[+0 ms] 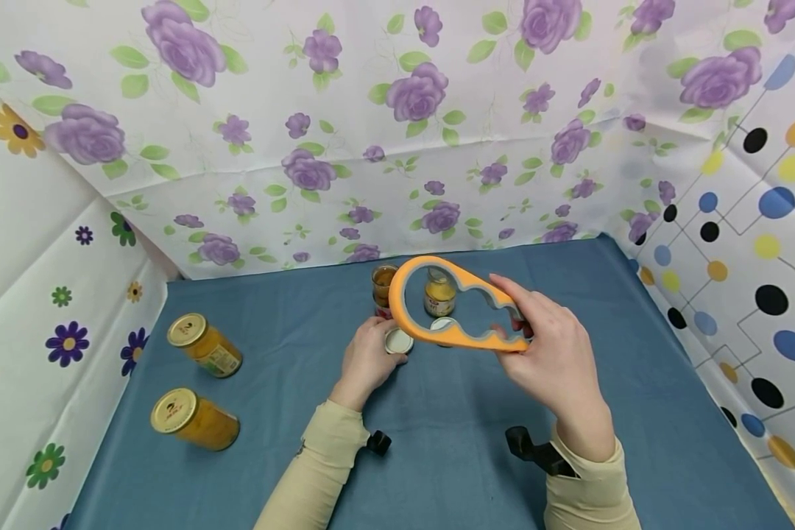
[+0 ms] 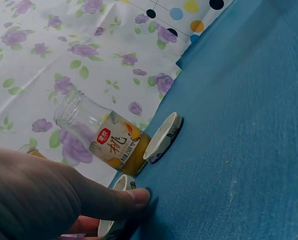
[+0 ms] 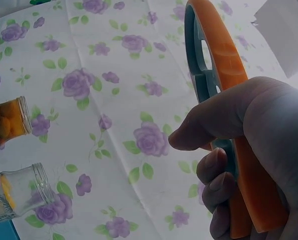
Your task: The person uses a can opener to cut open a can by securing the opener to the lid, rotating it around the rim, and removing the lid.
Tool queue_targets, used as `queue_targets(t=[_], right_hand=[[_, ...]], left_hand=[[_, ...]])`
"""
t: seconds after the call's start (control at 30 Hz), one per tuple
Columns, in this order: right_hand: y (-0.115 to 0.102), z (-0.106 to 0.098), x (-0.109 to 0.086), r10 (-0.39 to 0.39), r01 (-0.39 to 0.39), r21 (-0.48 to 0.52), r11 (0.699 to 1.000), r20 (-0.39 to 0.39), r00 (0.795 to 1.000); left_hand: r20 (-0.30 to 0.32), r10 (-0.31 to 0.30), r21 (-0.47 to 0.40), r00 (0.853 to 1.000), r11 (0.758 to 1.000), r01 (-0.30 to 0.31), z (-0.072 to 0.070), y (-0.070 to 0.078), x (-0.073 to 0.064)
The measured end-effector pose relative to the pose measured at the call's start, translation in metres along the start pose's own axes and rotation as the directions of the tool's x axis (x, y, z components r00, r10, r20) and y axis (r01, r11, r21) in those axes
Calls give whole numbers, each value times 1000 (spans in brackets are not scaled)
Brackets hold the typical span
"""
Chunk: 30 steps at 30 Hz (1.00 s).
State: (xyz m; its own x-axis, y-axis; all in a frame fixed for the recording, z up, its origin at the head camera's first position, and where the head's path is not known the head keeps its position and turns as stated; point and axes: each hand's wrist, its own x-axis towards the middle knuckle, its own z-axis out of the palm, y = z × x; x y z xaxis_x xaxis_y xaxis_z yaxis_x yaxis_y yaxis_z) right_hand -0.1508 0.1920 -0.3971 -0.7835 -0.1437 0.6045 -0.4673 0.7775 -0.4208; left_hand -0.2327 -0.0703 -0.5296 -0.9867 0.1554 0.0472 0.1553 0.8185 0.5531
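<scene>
Above the far middle of the blue cloth, my right hand grips the orange, teardrop-shaped plastic jar opener by its narrow end, long axis running left, big ring over the open jars. My left hand pinches a white lid beneath.

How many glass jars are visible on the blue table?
4: two lidded glass jars of yellow fruit lying at the left, two open glass jars standing at the back, behind the orange jar opener. None seems hidden.
</scene>
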Motion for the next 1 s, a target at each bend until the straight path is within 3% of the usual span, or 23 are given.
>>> queue_targets(t=[0.37, 1.0], right_hand=[[1, 0, 1, -3, 3, -5, 1000, 6, 1000], [2, 0, 0, -5, 5, -2, 1000, 14, 1000]], left_hand=[[-53, 18, -9, 998, 1000, -18, 2, -2, 1], [-42, -6, -14, 999, 1000, 6, 4, -3, 1]])
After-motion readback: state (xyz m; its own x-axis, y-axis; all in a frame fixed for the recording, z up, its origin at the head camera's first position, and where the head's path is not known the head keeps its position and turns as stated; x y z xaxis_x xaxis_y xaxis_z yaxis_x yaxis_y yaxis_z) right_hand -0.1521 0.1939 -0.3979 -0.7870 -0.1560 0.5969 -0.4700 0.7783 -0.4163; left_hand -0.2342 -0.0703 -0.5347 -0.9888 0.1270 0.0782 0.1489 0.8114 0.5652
